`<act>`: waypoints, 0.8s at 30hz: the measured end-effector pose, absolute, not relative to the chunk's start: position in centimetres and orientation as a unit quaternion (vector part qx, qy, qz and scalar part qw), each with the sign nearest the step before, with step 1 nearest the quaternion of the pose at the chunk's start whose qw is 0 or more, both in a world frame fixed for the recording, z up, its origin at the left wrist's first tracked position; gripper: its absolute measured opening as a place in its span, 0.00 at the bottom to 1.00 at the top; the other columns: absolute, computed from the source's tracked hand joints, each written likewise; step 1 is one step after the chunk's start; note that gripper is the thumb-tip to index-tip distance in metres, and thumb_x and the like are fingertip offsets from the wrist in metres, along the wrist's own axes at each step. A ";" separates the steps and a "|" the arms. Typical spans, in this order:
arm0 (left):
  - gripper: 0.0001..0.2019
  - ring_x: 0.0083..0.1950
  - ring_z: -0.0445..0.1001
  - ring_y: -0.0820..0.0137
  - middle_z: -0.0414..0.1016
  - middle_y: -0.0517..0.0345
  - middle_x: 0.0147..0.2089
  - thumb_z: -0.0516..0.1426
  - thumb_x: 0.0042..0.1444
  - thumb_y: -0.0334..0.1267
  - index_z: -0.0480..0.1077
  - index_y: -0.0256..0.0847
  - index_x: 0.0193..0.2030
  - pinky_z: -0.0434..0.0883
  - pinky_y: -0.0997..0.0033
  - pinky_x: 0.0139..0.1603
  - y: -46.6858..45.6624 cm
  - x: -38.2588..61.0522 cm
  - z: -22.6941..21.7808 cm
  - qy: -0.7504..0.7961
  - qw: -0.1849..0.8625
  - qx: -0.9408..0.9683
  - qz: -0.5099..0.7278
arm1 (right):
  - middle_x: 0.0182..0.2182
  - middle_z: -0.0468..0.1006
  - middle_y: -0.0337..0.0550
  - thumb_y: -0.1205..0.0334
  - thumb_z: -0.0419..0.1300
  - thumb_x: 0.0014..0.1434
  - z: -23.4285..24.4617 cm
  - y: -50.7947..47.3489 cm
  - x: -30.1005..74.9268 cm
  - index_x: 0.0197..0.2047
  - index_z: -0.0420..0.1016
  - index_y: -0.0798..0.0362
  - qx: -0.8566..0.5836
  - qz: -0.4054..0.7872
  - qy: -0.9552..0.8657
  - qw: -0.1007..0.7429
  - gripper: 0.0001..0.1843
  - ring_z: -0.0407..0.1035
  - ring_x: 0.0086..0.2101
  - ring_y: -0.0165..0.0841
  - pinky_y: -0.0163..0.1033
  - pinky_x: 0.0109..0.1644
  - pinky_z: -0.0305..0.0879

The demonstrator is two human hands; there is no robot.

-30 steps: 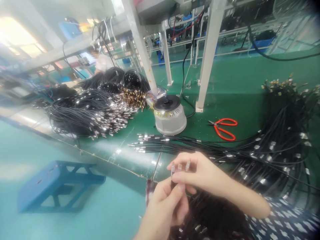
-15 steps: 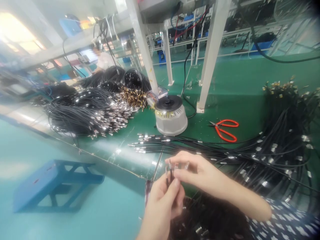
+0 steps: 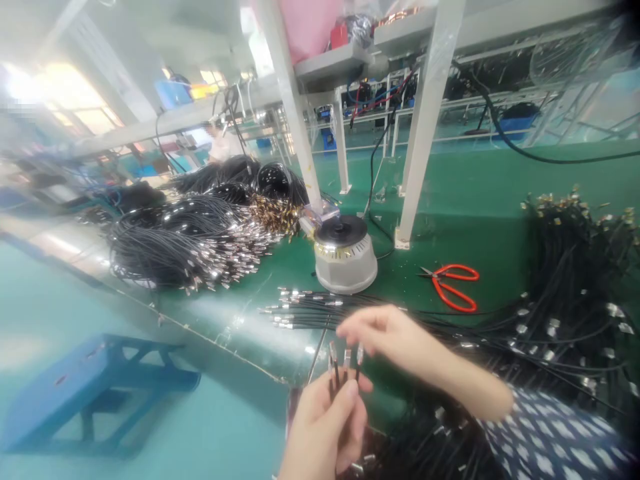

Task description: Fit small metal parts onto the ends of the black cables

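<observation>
My left hand [image 3: 325, 423] is closed around several black cables [image 3: 336, 381], their silvery metal ends [image 3: 347, 359] sticking up past the thumb and slightly fanned out. Just above these ends is my right hand [image 3: 383, 330], fingers loosely bent and apart, with nothing visibly gripped. Its fingertips are close to the rightmost end; whether they touch it I cannot tell. Behind the hands, a row of black cables with metal tips [image 3: 287, 312] lies across the green bench top [image 3: 255, 313]. More dark cables [image 3: 430, 433] fill the area below my right forearm.
A white round device with a black top [image 3: 346, 263] stands beyond the cables. Orange-handled scissors [image 3: 457, 287] lie to its right. Cable bundles [image 3: 165, 243] are heaped at left, another pile [image 3: 570, 267] at right. White posts [image 3: 425, 133] rise from the bench. A blue stool [image 3: 75, 380] stands on the floor.
My right hand has lifted off the cable ends, and its fingers have loosened. The ends in my left hand are now more exposed. The view has tilted up a little.
</observation>
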State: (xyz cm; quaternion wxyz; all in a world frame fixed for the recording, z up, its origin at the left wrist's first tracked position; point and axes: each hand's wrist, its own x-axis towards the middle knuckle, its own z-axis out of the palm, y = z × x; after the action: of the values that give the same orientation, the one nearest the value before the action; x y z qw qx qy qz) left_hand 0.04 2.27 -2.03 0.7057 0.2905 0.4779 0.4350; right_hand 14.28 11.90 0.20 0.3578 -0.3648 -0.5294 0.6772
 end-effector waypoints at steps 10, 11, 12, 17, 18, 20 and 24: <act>0.22 0.11 0.48 0.85 0.62 0.69 0.16 0.63 0.50 0.57 0.71 0.37 0.38 0.42 0.81 0.11 2.3 -0.8 -3.2 0.454 0.712 0.281 0.455 | 0.18 0.74 0.40 0.53 0.69 0.47 1.2 20.3 12.4 0.24 0.75 0.57 -0.475 0.554 -0.458 0.507 0.15 0.59 0.16 0.23 0.30 0.19 0.52; 0.22 0.11 0.48 0.86 0.62 0.69 0.16 0.62 0.50 0.56 0.71 0.37 0.38 0.42 0.82 0.11 2.3 -0.8 -3.2 0.456 0.712 0.281 0.454 | 0.17 0.73 0.39 0.55 0.69 0.46 1.4 20.3 12.2 0.23 0.75 0.57 -0.477 0.540 -0.462 0.517 0.14 0.58 0.16 0.23 0.30 0.19 0.53; 0.22 0.11 0.48 0.86 0.63 0.68 0.16 0.62 0.50 0.56 0.71 0.37 0.38 0.42 0.82 0.11 2.3 -0.8 -3.1 0.457 0.713 0.281 0.452 | 0.17 0.73 0.38 0.57 0.69 0.46 1.5 20.3 12.0 0.23 0.74 0.57 -0.476 0.524 -0.469 0.528 0.13 0.58 0.16 0.23 0.30 0.20 0.53; 0.21 0.10 0.48 0.86 0.63 0.68 0.17 0.62 0.52 0.55 0.71 0.36 0.38 0.41 0.82 0.11 2.3 -0.8 -2.8 0.449 0.717 0.281 0.454 | 0.20 0.76 0.38 0.55 0.67 0.50 2.3 19.8 12.1 0.30 0.77 0.56 -0.453 0.464 -0.507 0.569 0.11 0.61 0.19 0.25 0.32 0.23 0.56; 0.22 0.10 0.48 0.86 0.63 0.68 0.16 0.62 0.52 0.56 0.71 0.36 0.38 0.41 0.82 0.11 2.3 -0.8 -2.8 0.450 0.716 0.281 0.453 | 0.21 0.77 0.39 0.54 0.66 0.51 2.3 19.7 12.2 0.31 0.77 0.56 -0.452 0.462 -0.509 0.568 0.12 0.61 0.19 0.25 0.32 0.23 0.56; 0.22 0.10 0.48 0.86 0.63 0.68 0.16 0.61 0.52 0.56 0.71 0.36 0.38 0.41 0.82 0.11 2.3 -0.8 -2.7 0.455 0.714 0.282 0.451 | 0.22 0.79 0.40 0.54 0.67 0.50 1.9 19.6 12.3 0.31 0.77 0.56 -0.457 0.465 -0.511 0.560 0.13 0.62 0.18 0.26 0.32 0.22 0.57; 0.21 0.11 0.48 0.86 0.63 0.68 0.16 0.62 0.51 0.55 0.71 0.36 0.38 0.41 0.82 0.11 2.1 -0.8 -2.6 0.460 0.711 0.276 0.454 | 0.25 0.79 0.39 0.56 0.70 0.44 1.0 19.9 11.6 0.31 0.73 0.55 -0.467 0.475 -0.492 0.560 0.15 0.64 0.18 0.26 0.34 0.23 0.61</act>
State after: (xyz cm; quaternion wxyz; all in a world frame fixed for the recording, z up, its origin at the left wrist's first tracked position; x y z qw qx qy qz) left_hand -0.77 2.15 -2.62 0.7113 0.2762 0.4597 0.4544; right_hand 11.60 19.89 0.96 0.5605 -0.4674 -0.4915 0.4752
